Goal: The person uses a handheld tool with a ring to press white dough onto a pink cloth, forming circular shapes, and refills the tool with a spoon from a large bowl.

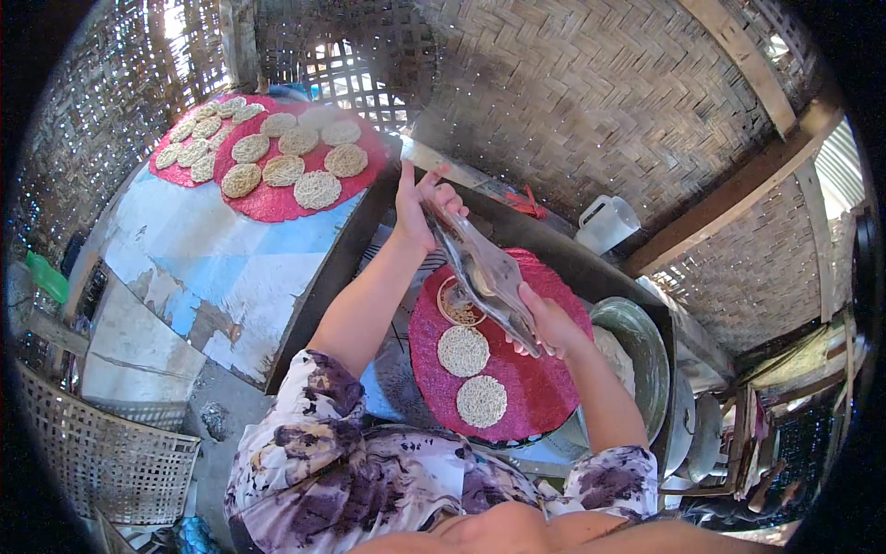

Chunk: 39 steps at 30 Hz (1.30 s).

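My left hand (421, 208) grips the upper end of a long, grey, two-part hand press (495, 266). On its lower end my right hand (550, 320) is closed, so the press slants between both hands. Beneath it lies a round red mat (540, 401). A thin ring (441, 311) rests on the mat, partly covered by the press, with some pale strands inside. Two pale discs of noodle-like strands, one (464, 351) just below the ring and another (482, 401) nearer my body, lie flat. The press hides part of the mat.
On the worn white-and-blue tabletop (152, 215) at left, two red mats (277, 211) bear several strand discs (318, 190). A metal basin (654, 346) holding pale dough (612, 353) stands at right. A plastic jug (612, 225) and red ties (526, 202) sit by the woven wall (554, 104).
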{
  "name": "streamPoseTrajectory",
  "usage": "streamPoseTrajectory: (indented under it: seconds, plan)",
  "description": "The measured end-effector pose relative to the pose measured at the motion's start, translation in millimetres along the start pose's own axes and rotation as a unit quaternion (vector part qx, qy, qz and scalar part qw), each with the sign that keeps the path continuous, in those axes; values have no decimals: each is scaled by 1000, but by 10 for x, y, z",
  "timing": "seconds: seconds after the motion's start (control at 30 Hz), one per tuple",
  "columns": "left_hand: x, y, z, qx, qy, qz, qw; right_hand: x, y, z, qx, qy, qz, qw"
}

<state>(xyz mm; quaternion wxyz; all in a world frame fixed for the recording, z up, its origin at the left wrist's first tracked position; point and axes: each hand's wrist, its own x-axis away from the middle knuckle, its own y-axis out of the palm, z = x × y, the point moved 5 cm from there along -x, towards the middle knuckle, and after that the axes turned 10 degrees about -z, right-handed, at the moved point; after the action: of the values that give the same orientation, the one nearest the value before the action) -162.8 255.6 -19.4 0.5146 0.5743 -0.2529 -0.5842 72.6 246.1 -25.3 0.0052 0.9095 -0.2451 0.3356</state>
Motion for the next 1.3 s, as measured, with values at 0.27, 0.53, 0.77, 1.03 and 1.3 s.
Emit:
streamPoseTrajectory:
  seconds: [0.27,0.53,0.77,1.03,1.3]
  plan:
    - [-192,-102,14,21,-7,-20,1000,-23,-131,-144,92,-37,104,990]
    - [-41,-88,-330,53,-7,44,998,321,-215,-109,151,16,129,980]
    - [206,-59,-197,29,-17,115,993,279,33,53,104,5,115,988]
    - [49,29,-121,11,-6,107,994,231,21,-122,168,-68,171,968]
    - [141,-86,-334,4,-17,148,989,339,-10,76,159,-23,171,972]
